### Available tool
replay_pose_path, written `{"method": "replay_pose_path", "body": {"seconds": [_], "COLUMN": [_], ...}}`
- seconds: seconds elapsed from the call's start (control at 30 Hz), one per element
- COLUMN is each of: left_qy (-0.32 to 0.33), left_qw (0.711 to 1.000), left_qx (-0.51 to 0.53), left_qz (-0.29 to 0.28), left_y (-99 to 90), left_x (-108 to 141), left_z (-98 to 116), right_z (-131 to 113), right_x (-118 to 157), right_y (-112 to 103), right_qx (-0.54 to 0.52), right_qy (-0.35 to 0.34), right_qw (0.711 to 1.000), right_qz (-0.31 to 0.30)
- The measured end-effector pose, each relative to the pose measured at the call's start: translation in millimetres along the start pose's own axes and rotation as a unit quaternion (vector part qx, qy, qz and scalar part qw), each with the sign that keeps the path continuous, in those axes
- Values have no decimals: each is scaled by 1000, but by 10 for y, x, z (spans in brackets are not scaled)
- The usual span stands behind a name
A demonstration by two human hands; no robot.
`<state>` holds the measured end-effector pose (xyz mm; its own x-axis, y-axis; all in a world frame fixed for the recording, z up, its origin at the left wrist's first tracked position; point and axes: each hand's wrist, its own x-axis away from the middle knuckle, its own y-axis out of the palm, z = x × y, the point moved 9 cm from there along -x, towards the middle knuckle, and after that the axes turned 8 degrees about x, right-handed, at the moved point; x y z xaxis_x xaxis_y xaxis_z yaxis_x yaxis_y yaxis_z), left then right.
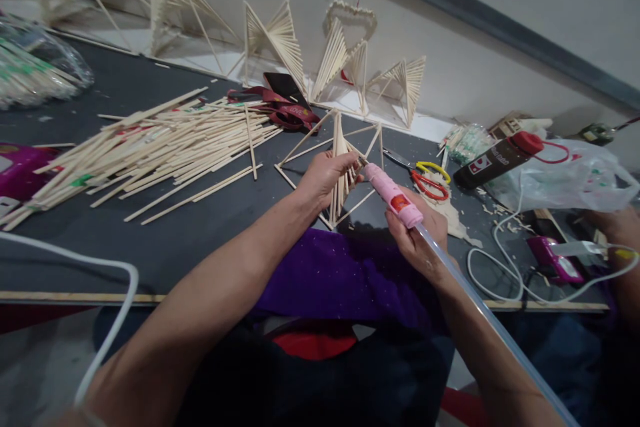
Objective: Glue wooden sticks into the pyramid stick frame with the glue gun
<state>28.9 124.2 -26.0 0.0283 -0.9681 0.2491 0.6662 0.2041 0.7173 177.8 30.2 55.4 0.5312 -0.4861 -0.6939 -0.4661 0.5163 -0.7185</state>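
Note:
My right hand [423, 237] grips a hot glue gun [387, 190] wrapped in pink, with a long clear glue stick [467, 284] running out of its back toward me. Its nozzle meets the fingertips of my left hand [323, 180]. That hand is closed on a wooden stick model [339, 140], a frame of thin sticks with a fanned, twisted row in the middle. My fingers hide part of the fan, and the exact spot at the nozzle is covered. Purple cloth [345, 274] lies below my hands at the table's front edge.
Loose wooden sticks [200, 147] lie in a pile at left. Finished stick models [270, 40] stand along the wall. Scissors [430, 180], a dark bottle [495, 160], a plastic bag [575, 174] and a white cable [505, 260] are at right, near another person's arm [623, 254].

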Motion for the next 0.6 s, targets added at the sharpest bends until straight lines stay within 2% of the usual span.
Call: {"method": "replay_pose_path", "body": {"seconds": [0.2,0.43,0.6], "left_qy": [2,4,-7], "left_qw": [1000,1000,1000], "left_qx": [-17,8,-3], "left_qz": [3,-9,-4], "left_y": [-30,-7,-19], "left_x": [-19,-27,-17], "left_z": [-8,-4,-19], "right_z": [58,-2,12], "right_x": [53,42,17], "right_y": [-36,4,-15], "right_qx": [4,-7,-1], "right_qy": [25,-12,-1], "right_qw": [1000,1000,1000], "right_qz": [8,-4,5]}}
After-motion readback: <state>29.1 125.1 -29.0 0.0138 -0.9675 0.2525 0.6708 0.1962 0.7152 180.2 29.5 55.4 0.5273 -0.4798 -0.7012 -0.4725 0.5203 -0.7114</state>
